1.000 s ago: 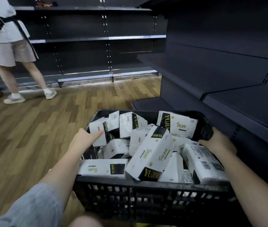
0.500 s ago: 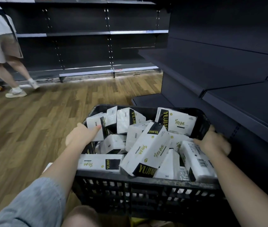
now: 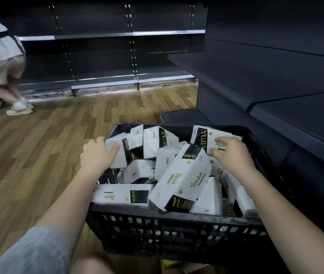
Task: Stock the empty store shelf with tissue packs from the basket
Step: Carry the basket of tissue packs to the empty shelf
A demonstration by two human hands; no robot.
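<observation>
A black slatted basket [image 3: 177, 224] stands on the floor in front of me, piled with several white tissue packs with black and gold ends. My left hand [image 3: 95, 155] grips a pack [image 3: 120, 155] at the basket's left rim, fingers curled over its top edge. My right hand [image 3: 233, 155] reaches over the pile and closes its fingers and thumb on a pack [image 3: 204, 138] leaning against the far right corner. A large pack [image 3: 184, 177] lies tilted in the middle. The dark shelf [image 3: 295, 84] runs along my right, bare.
Another person [image 3: 1, 62] in light shorts and white sneakers bends at the far left beside more dark shelving [image 3: 107, 56] along the back. Wood-pattern floor [image 3: 38, 155] lies open to the left of the basket. A low base shelf [image 3: 180, 117] sits just beyond the basket.
My right hand has left the basket's right rim and moved onto the far right pack. My left hand stays on the left pack. The other person has bent lower at the left.
</observation>
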